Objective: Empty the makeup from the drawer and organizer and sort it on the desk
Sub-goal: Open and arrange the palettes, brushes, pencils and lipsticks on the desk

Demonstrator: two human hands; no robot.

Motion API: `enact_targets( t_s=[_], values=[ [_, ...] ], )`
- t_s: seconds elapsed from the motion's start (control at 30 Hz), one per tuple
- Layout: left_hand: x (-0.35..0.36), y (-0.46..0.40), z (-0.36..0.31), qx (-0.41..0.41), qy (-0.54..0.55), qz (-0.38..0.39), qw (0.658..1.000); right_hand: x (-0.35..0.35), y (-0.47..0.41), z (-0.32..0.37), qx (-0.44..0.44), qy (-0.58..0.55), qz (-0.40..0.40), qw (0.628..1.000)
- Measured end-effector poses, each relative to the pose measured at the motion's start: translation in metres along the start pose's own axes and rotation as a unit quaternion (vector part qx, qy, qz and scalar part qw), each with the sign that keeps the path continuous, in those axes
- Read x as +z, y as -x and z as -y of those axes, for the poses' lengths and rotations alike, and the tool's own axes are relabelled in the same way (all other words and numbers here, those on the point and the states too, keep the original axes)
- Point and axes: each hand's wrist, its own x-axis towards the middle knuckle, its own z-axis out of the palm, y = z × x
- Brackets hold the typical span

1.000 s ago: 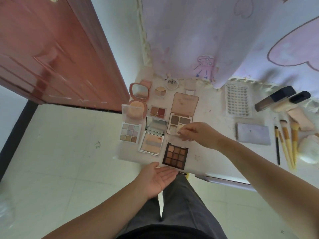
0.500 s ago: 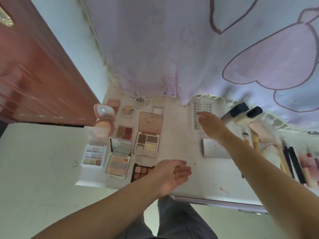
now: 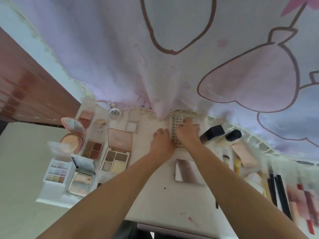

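Observation:
A white gridded tray [image 3: 175, 119] lies at the back of the white desk [image 3: 155, 200], against the hanging cloth. My right hand [image 3: 187, 133] lies over the tray with its fingers curled on top and hides most of it. At the tray's left edge my left hand [image 3: 161, 144] holds on, fingers pointing away from me. Open eyeshadow and powder palettes [image 3: 114, 161] are laid out in rows on the desk's left part. A closed mirrored compact [image 3: 183, 171] sits just in front of the tray.
Two foundation bottles [image 3: 213, 135] lie right of the tray, then brushes [image 3: 237, 165], black pencils [image 3: 278, 188] and blurred lip products [image 3: 307, 200]. A pink printed cloth [image 3: 172, 66] hangs behind the desk. A brown door [image 3: 25, 94] stands at the left. A drawer front [image 3: 172, 229] shows below.
The view swung right and up. My right hand left the four-pan palette and went onto the gridded tray. My left hand rose from the desk's front edge to the tray's left side.

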Motion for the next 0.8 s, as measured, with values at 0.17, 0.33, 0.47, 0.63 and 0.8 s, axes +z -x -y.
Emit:
enact_targets(
  t_s=[0.17,0.33,0.47,0.63,0.8],
  values=[
    [0.003,-0.001,-0.002,-0.05,-0.015,-0.008,0.999,-0.003,0.004,0.009,-0.01,-0.106,0.011,0.994],
    [0.002,0.0,0.002,-0.076,-0.083,-0.02,0.993,-0.009,0.016,-0.007,0.024,-0.279,0.004,0.96],
    [-0.007,0.004,0.009,-0.078,-0.038,-0.012,0.996,-0.007,0.021,-0.018,0.028,-0.322,0.004,0.946],
    [-0.013,0.014,0.013,-0.087,-0.024,0.031,0.995,0.003,0.035,-0.022,0.08,-0.466,0.049,0.88],
    [-0.032,0.03,0.021,-0.085,0.034,0.121,0.988,0.01,0.05,-0.03,0.088,-0.456,0.107,0.879]
  ],
)
